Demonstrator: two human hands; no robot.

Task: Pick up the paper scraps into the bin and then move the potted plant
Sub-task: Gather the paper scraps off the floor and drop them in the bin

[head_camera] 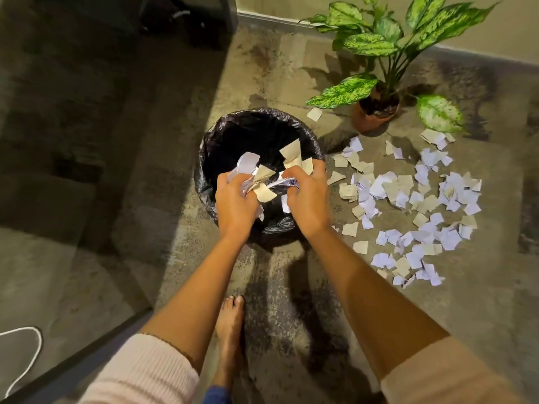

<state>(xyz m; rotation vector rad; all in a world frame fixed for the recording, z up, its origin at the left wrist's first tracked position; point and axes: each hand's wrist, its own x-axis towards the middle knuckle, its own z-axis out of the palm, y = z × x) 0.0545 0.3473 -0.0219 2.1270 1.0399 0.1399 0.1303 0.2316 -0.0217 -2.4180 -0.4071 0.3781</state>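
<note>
A round bin [224, 132] lined with a black plastic bag stands on the floor in front of me. Over its opening my left hand [234, 201] and my right hand [306, 196] together grip a bundle of paper scraps [264, 182], white and beige, with some pieces sticking out between the fingers. Many more loose paper scraps [414, 199] lie spread on the floor to the right of the bin. A potted plant [376, 112] with large speckled green leaves in a terracotta pot stands behind the scraps, near the wall.
A single scrap [314, 114] lies between the bin and the pot. My bare foot [230, 330] rests on the mottled floor below the bin. A dark glass panel and frame [87, 354] run along the left. The wall skirting [271, 18] is at the back.
</note>
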